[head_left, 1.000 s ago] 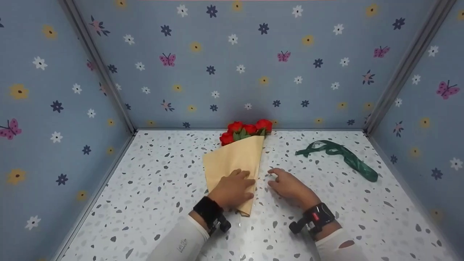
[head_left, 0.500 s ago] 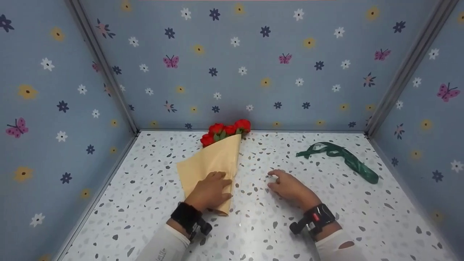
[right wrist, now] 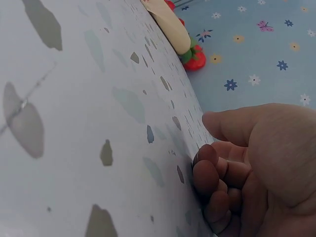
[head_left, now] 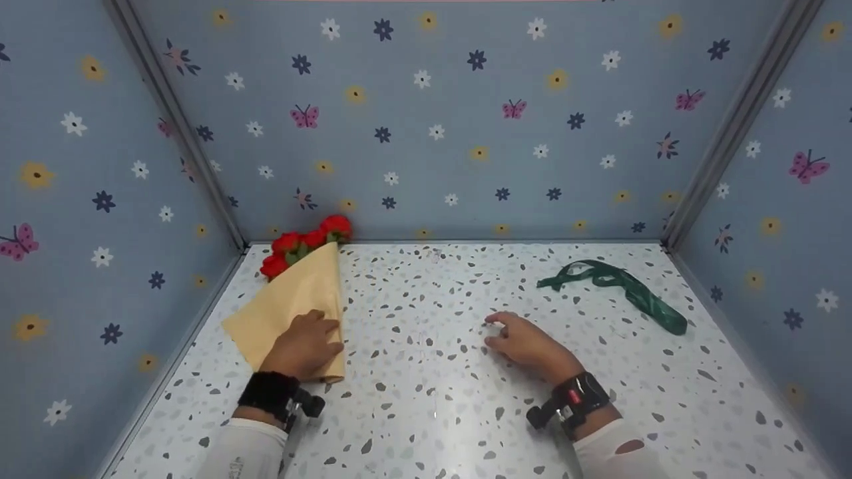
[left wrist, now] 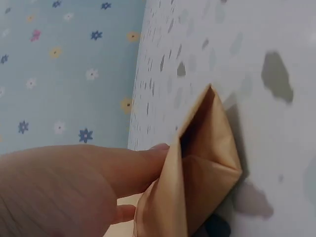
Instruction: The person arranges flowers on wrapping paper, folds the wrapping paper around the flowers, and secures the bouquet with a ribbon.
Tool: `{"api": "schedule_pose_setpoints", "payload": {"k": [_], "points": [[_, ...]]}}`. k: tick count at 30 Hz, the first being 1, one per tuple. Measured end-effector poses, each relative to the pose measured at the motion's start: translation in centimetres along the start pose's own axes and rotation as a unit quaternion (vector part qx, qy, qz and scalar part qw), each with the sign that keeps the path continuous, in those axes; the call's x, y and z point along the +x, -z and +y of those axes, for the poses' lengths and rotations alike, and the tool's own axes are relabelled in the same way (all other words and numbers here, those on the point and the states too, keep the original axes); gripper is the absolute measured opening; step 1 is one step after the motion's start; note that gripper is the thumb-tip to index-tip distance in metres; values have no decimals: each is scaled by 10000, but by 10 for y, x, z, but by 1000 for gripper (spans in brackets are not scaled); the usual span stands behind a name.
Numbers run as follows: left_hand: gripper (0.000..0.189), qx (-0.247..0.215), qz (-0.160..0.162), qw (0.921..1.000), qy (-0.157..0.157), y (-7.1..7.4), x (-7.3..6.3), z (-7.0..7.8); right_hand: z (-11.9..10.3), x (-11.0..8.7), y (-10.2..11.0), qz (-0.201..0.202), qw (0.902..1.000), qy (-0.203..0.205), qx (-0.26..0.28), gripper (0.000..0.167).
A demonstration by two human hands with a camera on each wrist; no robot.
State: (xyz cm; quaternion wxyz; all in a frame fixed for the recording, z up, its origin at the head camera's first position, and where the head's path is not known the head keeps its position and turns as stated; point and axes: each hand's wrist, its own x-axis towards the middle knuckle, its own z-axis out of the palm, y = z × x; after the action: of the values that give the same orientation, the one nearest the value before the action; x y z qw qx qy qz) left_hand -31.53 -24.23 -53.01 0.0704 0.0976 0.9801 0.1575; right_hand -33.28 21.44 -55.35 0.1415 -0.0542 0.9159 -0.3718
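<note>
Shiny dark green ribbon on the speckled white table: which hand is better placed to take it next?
Probably the right hand: it's empty and nearer the ribbon, while the left hand rests on tan paper wrapping red flowers.

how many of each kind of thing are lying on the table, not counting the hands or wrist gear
Red flower heads: 4 visible
Tan wrap: 1
Green ribbon bundle: 1
Total: 6

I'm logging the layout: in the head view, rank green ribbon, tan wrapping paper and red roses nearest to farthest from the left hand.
1. Tan wrapping paper: under the left hand.
2. Red roses: beyond, at the paper's far end.
3. Green ribbon: across on the right.
</note>
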Motion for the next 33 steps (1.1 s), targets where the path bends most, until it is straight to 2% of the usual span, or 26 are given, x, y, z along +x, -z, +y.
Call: {"api": "schedule_pose_setpoints", "payload": {"k": [4,8,12,16,20,23,25,28,33], "points": [[61,39,-65,9996,283,11,-1,-23,-1,1,0,-20,10000,-24,4,53],[64,-169,-181,9981,562,19,-1,-38,-1,2,1,-48,10000,-36,-30,54],[65,-349,-210,9964,744,25,-2,-44,-1,2,2,2,9999,-31,-106,53],[62,-228,-130,9968,750,28,-3,-42,0,2,2,20,9999,-46,-118,51],[48,-134,193,9964,814,28,7,-24,1,2,3,38,9996,36,-269,51],[47,-186,393,9954,857,28,23,1,1,2,3,-13,9997,45,-240,50],[50,-278,411,9954,820,26,33,20,1,3,3,-47,9999,20,-146,50],[51,-461,407,9968,507,16,43,48,0,3,3,-97,9999,-40,57,49],[49,-698,333,9970,-16,-11,48,84,-1,3,1,-82,9996,-143,230,47]]}}
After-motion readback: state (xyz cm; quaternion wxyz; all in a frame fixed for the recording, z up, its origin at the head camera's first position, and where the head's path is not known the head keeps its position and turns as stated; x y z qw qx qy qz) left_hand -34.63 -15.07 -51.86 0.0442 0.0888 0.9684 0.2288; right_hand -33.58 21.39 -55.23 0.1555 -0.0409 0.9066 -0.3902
